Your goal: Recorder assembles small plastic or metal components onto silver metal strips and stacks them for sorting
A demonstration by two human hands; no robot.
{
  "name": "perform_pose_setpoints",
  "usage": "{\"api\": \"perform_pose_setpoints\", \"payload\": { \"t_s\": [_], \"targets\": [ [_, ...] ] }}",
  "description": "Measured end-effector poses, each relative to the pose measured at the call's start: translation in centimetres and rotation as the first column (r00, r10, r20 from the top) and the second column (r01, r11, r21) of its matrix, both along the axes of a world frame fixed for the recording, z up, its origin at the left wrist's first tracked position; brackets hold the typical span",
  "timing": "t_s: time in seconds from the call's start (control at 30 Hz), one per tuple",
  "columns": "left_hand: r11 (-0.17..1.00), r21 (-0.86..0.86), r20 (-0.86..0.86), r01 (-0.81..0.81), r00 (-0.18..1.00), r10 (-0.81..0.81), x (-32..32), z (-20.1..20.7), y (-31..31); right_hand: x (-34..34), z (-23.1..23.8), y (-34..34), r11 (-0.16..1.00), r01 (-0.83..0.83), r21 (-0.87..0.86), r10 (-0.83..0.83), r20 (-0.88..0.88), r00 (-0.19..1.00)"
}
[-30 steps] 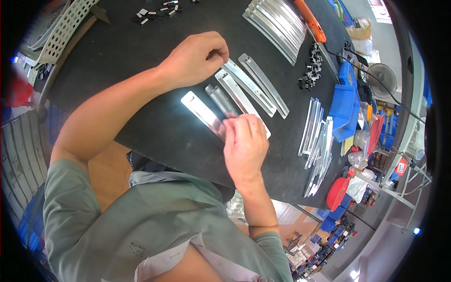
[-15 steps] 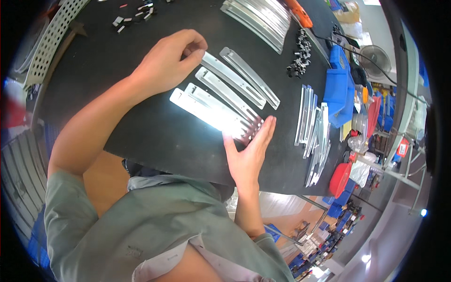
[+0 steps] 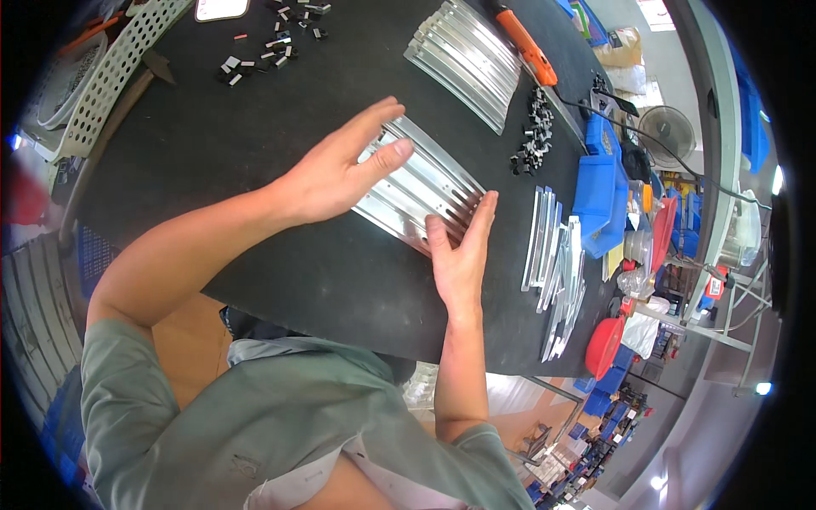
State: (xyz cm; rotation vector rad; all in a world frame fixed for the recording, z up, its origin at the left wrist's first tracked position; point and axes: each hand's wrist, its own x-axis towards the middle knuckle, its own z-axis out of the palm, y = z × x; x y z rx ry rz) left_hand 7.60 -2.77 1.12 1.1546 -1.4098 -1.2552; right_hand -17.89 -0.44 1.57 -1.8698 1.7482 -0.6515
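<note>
Several slotted silver metal strips [image 3: 416,183] lie side by side, close together, on the black tabletop in front of me. Over their left ends is my left hand [image 3: 336,170], thumb and stretched fingers apart. My right hand [image 3: 461,259] touches the right ends, its thumb and straight fingers spread. Both hands are open, and neither is closed round a strip. My left hand hides part of the strips' left ends.
Beyond lies a row of similar strips [image 3: 467,64], beside an orange-handled tool [image 3: 529,47]. Small black clips sit in a cluster [image 3: 534,132] and another scatter [image 3: 276,55]. Loose strips [image 3: 552,272] and blue bins [image 3: 599,200] are at the right; a hammer [image 3: 127,110] is left.
The strips, fanned apart before, now lie together in an even row. My left hand has moved right and nearer, onto their ends; its curled fingers have straightened.
</note>
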Motion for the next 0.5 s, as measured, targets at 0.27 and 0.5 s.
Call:
{"api": "perform_pose_setpoints", "payload": {
  "t_s": [0.27, 0.5],
  "targets": [
    [0.937, -0.118, -0.006, -0.330, 0.943, 0.332, 1.4, -0.9, -2.0, 2.1, 1.3, -0.3, 0.950, -0.310, -0.024, 0.280, -0.368, 0.887],
    [0.945, 0.063, -0.060, -0.321, 0.944, 0.324, 1.3, -0.5, -2.1, 2.0, 0.6, -5.2, 0.946, -0.308, -0.102, 0.256, -0.349, 0.902]
  ]
}}
